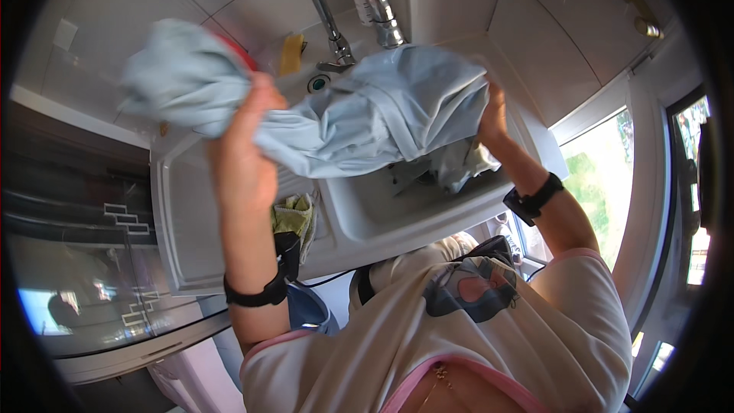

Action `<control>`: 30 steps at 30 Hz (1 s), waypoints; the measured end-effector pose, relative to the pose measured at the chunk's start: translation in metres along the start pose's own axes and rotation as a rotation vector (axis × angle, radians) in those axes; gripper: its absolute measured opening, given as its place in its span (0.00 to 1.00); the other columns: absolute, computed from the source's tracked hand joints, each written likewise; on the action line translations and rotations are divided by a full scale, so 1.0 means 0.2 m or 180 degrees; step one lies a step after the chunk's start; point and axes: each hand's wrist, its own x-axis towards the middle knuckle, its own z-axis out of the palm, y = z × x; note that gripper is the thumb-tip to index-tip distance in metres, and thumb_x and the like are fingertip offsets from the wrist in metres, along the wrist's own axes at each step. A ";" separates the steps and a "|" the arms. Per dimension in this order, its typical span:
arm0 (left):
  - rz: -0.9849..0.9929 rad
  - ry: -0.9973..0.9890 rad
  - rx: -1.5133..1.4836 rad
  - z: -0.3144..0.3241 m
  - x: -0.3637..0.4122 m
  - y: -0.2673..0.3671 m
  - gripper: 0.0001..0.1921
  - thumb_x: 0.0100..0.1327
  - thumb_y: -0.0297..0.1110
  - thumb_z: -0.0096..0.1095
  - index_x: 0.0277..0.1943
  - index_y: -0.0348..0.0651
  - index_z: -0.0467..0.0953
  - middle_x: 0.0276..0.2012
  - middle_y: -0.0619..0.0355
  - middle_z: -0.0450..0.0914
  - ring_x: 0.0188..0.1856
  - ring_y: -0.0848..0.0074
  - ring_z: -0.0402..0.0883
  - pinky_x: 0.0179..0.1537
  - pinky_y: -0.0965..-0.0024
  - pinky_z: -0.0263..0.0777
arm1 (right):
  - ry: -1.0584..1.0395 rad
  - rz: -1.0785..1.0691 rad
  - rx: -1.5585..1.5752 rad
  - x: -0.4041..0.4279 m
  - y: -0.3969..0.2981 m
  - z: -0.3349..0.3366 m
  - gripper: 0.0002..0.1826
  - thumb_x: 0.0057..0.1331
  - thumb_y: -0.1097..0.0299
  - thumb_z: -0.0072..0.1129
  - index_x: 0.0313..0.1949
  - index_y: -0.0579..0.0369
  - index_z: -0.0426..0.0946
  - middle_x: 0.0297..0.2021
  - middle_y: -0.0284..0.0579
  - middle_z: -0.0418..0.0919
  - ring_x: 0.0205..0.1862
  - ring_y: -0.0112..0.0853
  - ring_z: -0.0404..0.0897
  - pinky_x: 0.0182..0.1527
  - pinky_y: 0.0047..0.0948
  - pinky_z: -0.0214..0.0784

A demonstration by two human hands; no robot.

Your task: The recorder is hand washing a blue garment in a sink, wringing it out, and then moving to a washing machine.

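Observation:
A pale blue piece of fabric [373, 115] is stretched above the white sink [367, 218]. My left hand [246, 155] grips it nearer one end, and a bunched, motion-blurred part [183, 74] hangs past that hand to the left. My right hand [494, 115] holds the opposite end, its fingers partly hidden behind the folds. Below the fabric, another crumpled light cloth [459, 166] lies in the basin. Something red [235, 49] shows behind the blurred part; I cannot tell what it is.
Behind the sink rise a chrome faucet [378, 6] and a second chrome tap [327, 11]. A yellow item [291, 54] sits on the back ledge. A green cloth [295, 218] lies on the drainboard. A blue bucket [309, 310] stands below; a window [599, 183] is at right.

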 end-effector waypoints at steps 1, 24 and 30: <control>-0.0118 0.0173 0.0115 0.00 0.00 -0.08 0.10 0.54 0.30 0.62 0.37 0.39 0.70 0.33 0.59 0.73 0.33 0.79 0.72 0.38 0.75 0.65 | -0.0027 0.0016 -0.0032 -0.02 -0.10 0.07 0.20 0.60 0.57 0.43 0.42 0.62 0.71 0.35 0.46 0.76 0.38 0.35 0.76 0.43 0.28 0.66; -0.2699 -0.1799 0.4649 -0.05 -0.17 -1.52 0.60 0.29 0.51 0.76 0.64 0.76 0.37 0.65 0.44 0.21 0.62 0.33 0.25 0.50 0.26 0.40 | -0.2818 0.0873 -0.7212 0.27 0.73 -0.42 0.51 0.42 0.69 0.63 0.64 0.37 0.43 0.65 0.53 0.30 0.63 0.61 0.37 0.51 0.72 0.42; -0.2573 -0.1474 0.4697 -0.08 -0.22 -1.74 0.52 0.36 0.42 0.74 0.62 0.82 0.46 0.66 0.47 0.26 0.63 0.35 0.29 0.51 0.27 0.37 | -0.3616 0.0827 -0.7714 0.31 0.85 -0.52 0.54 0.43 0.62 0.63 0.64 0.46 0.36 0.63 0.62 0.32 0.61 0.65 0.38 0.51 0.68 0.45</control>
